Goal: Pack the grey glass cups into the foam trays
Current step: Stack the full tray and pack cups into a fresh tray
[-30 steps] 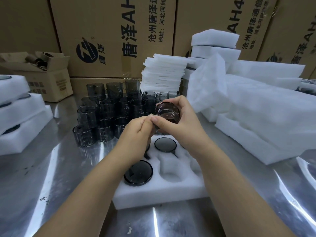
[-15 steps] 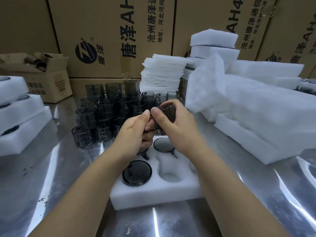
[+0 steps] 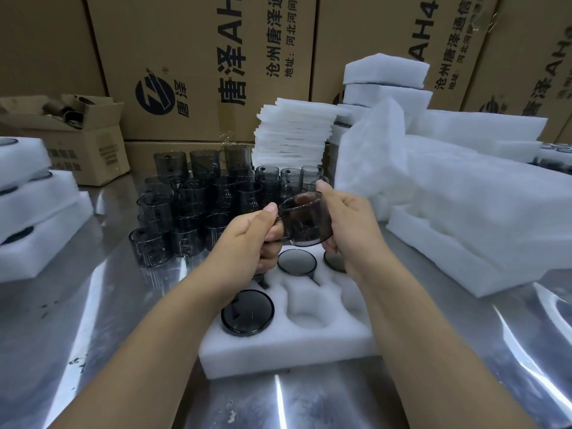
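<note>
Head view: you hold one grey glass cup [image 3: 305, 219] up between both hands, above the back row of the foam tray [image 3: 278, 357] and not touching the foam. The cup sits near upright, tipped a little, with its handle turned toward your left hand [image 3: 247, 239]. That hand's fingers are curled in and its thumb presses down from above, pinching the handle at the cup's left side. Your right hand [image 3: 349, 224] wraps the opposite wall. Its thumb reaches up to the rim and its other fingers curl under the base, so the glass is clamped between thumb and fingertips. How far they reach behind the cup cannot be told. Below, the tray lies on the metal table [image 3: 93, 320]. A packed cup [image 3: 247, 312] fills its near-left pocket, a second cup [image 3: 297, 261] sits in the back row directly under the held one, and a third [image 3: 334, 261] shows partly beneath your right wrist. The near-middle pocket [image 3: 306, 317] shows bare foam. A cluster of loose cups [image 3: 192, 209] stands stacked on the table behind your left hand. A stack of foam sheets [image 3: 294, 134] rises behind them, with cardboard boxes [image 3: 201, 57] along the back. More foam trays lie at far left [image 3: 31, 212] and at right [image 3: 464, 212].
</note>
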